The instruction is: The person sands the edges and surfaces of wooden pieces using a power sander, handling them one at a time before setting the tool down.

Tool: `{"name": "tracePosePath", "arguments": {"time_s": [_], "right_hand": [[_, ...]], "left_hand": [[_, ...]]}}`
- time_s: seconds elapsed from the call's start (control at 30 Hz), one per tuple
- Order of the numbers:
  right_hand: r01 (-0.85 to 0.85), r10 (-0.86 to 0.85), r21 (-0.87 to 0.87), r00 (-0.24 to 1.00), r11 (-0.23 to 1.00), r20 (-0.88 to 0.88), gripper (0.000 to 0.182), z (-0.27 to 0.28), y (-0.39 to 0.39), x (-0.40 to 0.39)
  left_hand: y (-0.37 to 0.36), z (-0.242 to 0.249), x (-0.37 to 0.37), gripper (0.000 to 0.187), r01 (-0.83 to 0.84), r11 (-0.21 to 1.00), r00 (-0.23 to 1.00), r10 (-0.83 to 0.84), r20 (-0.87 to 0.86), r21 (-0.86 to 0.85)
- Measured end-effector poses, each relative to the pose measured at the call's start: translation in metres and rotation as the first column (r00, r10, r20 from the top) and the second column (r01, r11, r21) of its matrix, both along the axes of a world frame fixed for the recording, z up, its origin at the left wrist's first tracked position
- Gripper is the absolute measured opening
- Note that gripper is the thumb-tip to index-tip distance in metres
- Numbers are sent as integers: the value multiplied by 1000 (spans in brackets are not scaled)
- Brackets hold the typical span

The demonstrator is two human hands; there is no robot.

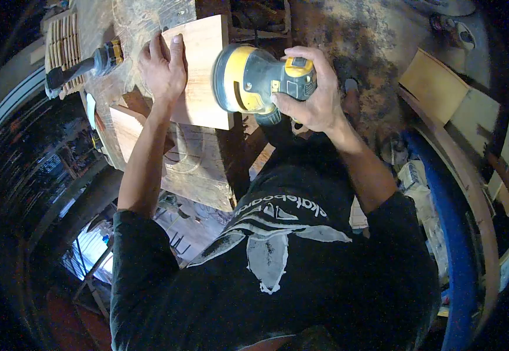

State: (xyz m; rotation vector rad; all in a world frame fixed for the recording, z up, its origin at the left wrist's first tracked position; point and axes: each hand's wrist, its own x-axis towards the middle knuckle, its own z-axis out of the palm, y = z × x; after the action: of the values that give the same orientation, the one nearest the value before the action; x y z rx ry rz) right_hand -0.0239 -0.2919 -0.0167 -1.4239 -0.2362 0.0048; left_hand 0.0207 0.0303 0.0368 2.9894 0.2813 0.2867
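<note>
My right hand (319,96) is wrapped around the body of a yellow and grey orbital sander (257,82). The sander lies on its side, with its round pad facing left against the right end of a pale wooden board (201,64). At the board's left side is my left hand (165,70), gripping it with the thumb on top and the fingers partly hidden along the edge. The board rests on a worn wooden workbench (199,161).
Left of my hand lies a yellow and black cordless power tool (99,61), beside a stack of thin wooden slats (64,44). Another wooden piece (127,130) sits nearer my left forearm. At the right stand flat panels (433,85) and a long blue object (456,245).
</note>
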Motion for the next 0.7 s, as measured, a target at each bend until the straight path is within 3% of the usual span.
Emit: {"name": "tracePosePath", "arguments": {"time_s": [0.17,0.23,0.27,0.43,0.57,0.63,0.7], "right_hand": [[57,-57,-15,998,998,-1,68,1,1,19],[42,-41,36,999,998,-27,67,2,1,12],[23,-20,-37,997,999,79,70,1,-1,6],[-16,16,8,999,1000,45,69,2,2,-26],[100,-93,-56,990,993,108,70,-2,0,10],[51,-51,11,998,999,-25,71,-4,0,11],[29,-26,-53,999,998,45,70,-3,-5,1]], "left_hand": [[-4,4,0,69,20,1000,1000,-20,14,15],[-9,9,-1,69,-29,999,1000,29,0,-18],[-8,8,0,69,-24,1000,1000,24,3,-16],[-5,5,-2,70,-10,1000,1000,10,22,8],[-7,7,-2,69,-31,999,1000,31,-6,-25],[-10,7,-3,68,-45,999,999,45,17,-1],[-9,7,-2,68,-43,999,999,42,19,5]]}}
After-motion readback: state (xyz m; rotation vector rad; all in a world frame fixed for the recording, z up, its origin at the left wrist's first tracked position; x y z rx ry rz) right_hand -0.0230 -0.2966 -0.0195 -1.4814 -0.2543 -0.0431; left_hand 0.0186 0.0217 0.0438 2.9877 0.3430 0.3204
